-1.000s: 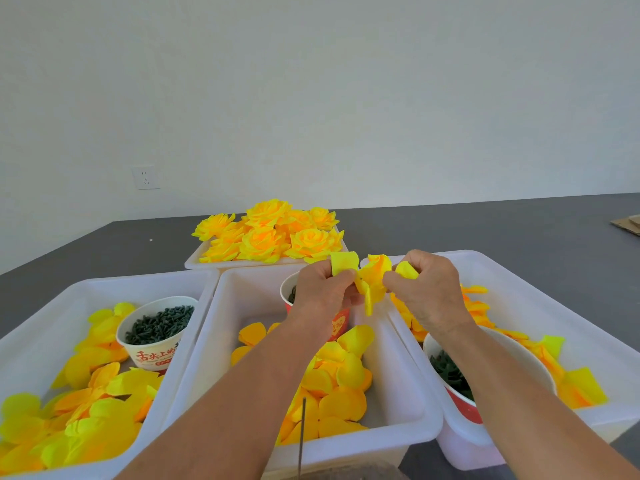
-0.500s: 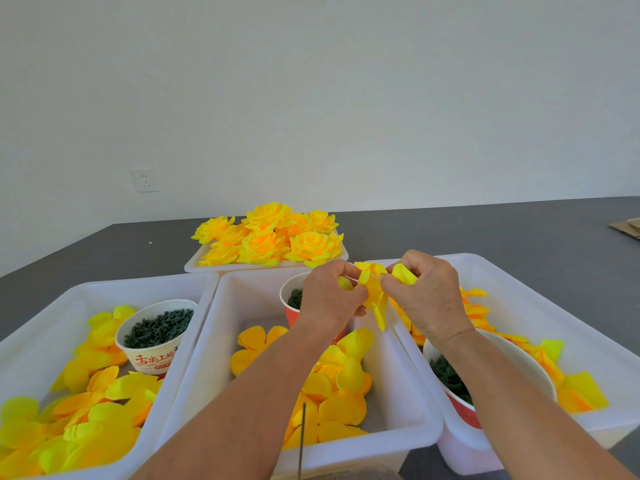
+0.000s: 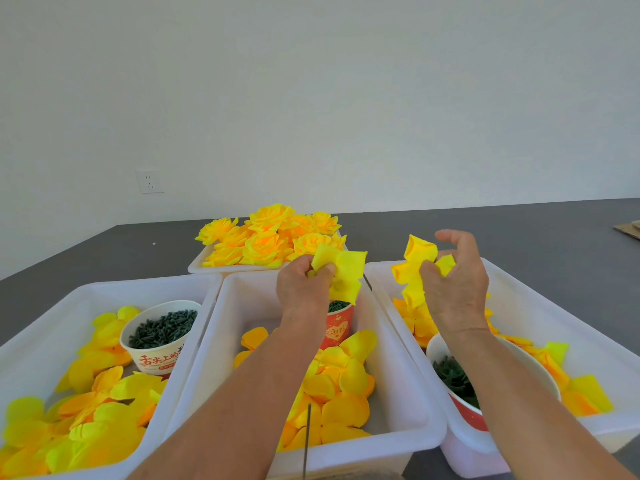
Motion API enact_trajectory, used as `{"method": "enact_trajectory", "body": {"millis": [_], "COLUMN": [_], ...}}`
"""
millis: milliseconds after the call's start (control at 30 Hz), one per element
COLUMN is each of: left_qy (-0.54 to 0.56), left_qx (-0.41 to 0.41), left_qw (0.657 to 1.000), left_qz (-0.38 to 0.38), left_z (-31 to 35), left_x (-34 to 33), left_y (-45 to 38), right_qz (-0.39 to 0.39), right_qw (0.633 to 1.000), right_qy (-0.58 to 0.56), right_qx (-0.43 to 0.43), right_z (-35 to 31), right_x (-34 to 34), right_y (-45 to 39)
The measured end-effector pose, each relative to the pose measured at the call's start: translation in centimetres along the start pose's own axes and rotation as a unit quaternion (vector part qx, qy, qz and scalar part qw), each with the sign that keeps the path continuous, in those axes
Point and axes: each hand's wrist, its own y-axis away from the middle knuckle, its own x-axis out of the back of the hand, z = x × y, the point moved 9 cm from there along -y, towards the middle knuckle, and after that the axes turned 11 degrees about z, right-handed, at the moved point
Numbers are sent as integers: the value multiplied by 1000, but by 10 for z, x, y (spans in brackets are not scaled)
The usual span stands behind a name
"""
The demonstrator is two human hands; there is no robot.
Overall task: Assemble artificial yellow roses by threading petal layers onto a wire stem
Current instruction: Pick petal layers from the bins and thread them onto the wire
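Observation:
My left hand (image 3: 303, 289) pinches a bright yellow petal layer (image 3: 343, 275) above the middle white bin (image 3: 408, 386). My right hand (image 3: 455, 289) pinches a second yellow petal layer (image 3: 414, 268) over the right white bin (image 3: 540, 306), with its index finger raised. The two layers hang apart, a hand's width between them. A thin dark wire stem (image 3: 307, 441) stands upright at the near edge of the middle bin, touched by neither hand. Loose yellow and orange petals (image 3: 343, 393) lie in that bin.
A left white bin (image 3: 52, 327) holds petals and a paper cup of dark green parts (image 3: 161, 336). A red cup (image 3: 337, 329) stands in the middle bin, another cup (image 3: 460, 386) in the right bin. Finished yellow roses (image 3: 270, 237) fill a tray behind.
My hands were together on one bunch of petal layers; now they have drawn apart, each holding its own layer, the right hand moved to the right.

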Motion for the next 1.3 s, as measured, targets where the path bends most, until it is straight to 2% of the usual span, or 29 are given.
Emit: {"method": "enact_trajectory", "body": {"millis": [67,167,367,467,700,900,1167,1300], "left_qy": [44,88,93,102,136,105,109,82], "left_qx": [33,78,67,69,118,124,123,120], "left_qw": [998,992,988,985,972,981,978,981], "left_qz": [3,-36,-105,-120,-150,-104,-129,-128], "left_z": [-3,-4,1,2,-6,-10,-7,-8], "left_x": [1,-8,-22,-25,-31,-21,-24,-23], "left_y": [-1,7,20,23,24,19,21,22], "right_qz": [-16,-98,-183,-228,-142,-139,-123,-118], "right_qw": [1000,995,981,971,978,972,945,964], "right_qy": [15,33,-58,-61,-111,-136,-201,-152], "right_qx": [-5,10,-21,-32,-108,-129,-229,-181], "right_z": [3,2,-10,-9,8,13,20,17], "right_x": [-2,-17,-30,-37,-25,-26,-22,-19], "right_y": [-2,6,20,28,14,12,9,7]}}
